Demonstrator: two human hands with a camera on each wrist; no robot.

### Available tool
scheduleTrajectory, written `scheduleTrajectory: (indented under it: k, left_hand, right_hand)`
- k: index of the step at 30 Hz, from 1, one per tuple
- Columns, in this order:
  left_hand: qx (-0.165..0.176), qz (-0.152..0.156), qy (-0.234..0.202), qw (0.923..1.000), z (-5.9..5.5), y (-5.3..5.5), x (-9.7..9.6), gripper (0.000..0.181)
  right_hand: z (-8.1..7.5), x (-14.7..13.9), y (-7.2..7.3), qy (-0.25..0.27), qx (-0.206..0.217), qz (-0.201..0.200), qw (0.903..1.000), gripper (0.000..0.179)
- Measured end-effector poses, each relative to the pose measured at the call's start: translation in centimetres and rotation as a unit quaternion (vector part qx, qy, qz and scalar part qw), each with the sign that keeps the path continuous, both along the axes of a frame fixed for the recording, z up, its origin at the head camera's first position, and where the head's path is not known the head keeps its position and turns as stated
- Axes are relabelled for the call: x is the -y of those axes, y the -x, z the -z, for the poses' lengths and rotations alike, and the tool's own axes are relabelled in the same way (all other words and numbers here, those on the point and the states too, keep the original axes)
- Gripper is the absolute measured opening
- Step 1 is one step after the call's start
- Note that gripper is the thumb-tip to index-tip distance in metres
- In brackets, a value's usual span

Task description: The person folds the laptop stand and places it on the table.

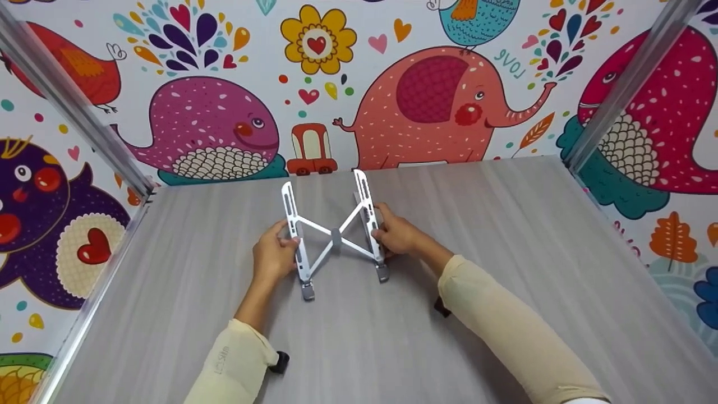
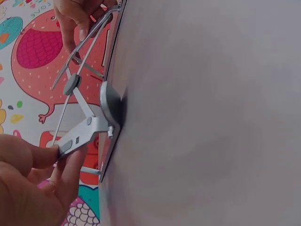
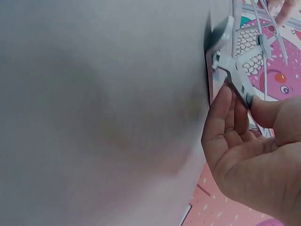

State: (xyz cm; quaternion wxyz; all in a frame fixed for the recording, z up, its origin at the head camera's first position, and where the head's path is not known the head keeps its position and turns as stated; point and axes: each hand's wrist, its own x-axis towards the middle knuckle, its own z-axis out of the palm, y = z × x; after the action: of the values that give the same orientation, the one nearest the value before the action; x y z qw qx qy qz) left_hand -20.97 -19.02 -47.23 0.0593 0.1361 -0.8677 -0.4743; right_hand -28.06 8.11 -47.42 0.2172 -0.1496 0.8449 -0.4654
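Note:
An unfolded silver laptop stand [image 1: 336,238] is on the grey wood-grain table, its crossed bars meeting at a grey hub between two slotted side rails. My left hand [image 1: 273,255] pinches the left rail, thumb on the upper face and fingers beneath. On the opposite side, my right hand [image 1: 397,231] grips the right rail the same way. Both rails slope up toward the back wall. In the left wrist view, the near end of the stand [image 2: 89,131] shows a grey padded hook close to the tabletop. A similar hook end [image 3: 225,61] appears in the right wrist view.
The grey table [image 1: 359,348] reaches back to a wall [image 1: 331,101] printed with cartoon animals. Metal posts [image 1: 84,106] stand at the back corners, and a metal edge runs down the left side. A black wrist device [image 1: 279,362] sits under the left sleeve.

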Motion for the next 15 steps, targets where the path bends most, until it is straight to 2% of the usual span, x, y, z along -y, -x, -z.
scheduleTrajectory:
  k: [6, 10, 15]
  left_hand:
    - [-0.007, 0.020, 0.006, 0.9998, 0.0, 0.3, -2.3, 0.054]
    - [-0.026, 0.036, 0.016, 0.9989, 0.1, 0.4, -3.7, 0.054]
    - [-0.032, 0.057, 0.000, 0.9979, 0.2, 0.3, -5.5, 0.053]
  right_hand:
    - [-0.5, -2.9, -0.4, -0.013, 0.027, -0.013, 0.9995, 0.063]
    - [-0.7, -4.7, -0.7, -0.021, 0.037, -0.010, 0.9990, 0.062]
    - [-0.8, -7.0, -1.3, -0.023, 0.056, -0.002, 0.9982, 0.061]
